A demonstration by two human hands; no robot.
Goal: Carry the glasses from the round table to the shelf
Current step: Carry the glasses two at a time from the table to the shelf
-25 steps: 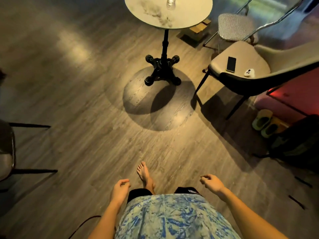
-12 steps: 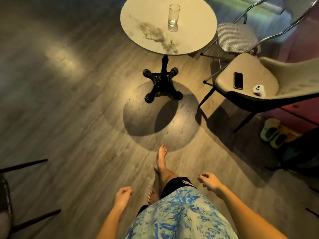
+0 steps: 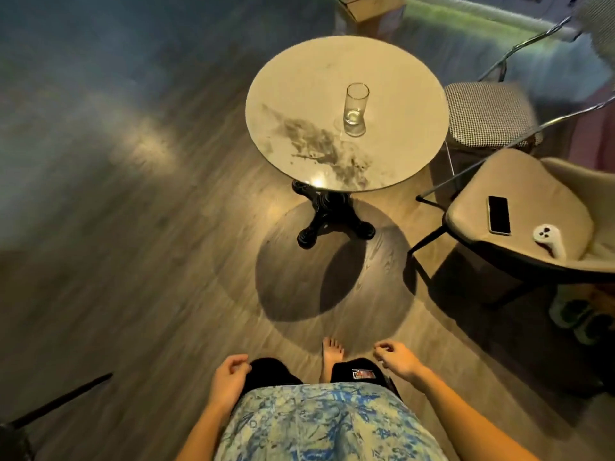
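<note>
1. Far left, low in view: a dark chair leg (image 3: pixel 63 399) slants across the wood floor (image 3: pixel 133 294).
2. My left hand (image 3: pixel 229 377) hangs beside my hip. Its fingers are loosely curled and it holds nothing.
3. The round bench (image 3: pixel 299 94) stands ahead of me on a black pedestal base (image 3: pixel 332 221). Its top is pale with a dark marbled streak.
4. One clear glass (image 3: pixel 356 109) stands upright on the bench top, a little right of centre and well apart from both hands.
5. My bare foot (image 3: pixel 332 352) is on the floor between my hands, near the edge of the bench's shadow.
6. My right hand (image 3: pixel 397 359) hangs in front of my thigh, fingers slackly curled, nothing in its grasp.
7. A checked seat (image 3: pixel 486 116) on a metal frame sits just beside the bench's right rim.
8. A beige chair (image 3: pixel 532 181) stands nearer to me. A phone (image 3: pixel 499 214) lies flat on its seat, with a white controller (image 3: pixel 549 239) to the phone's right.
9. Slippers (image 3: pixel 572 321) are on the floor below that chair, blurred.
</note>
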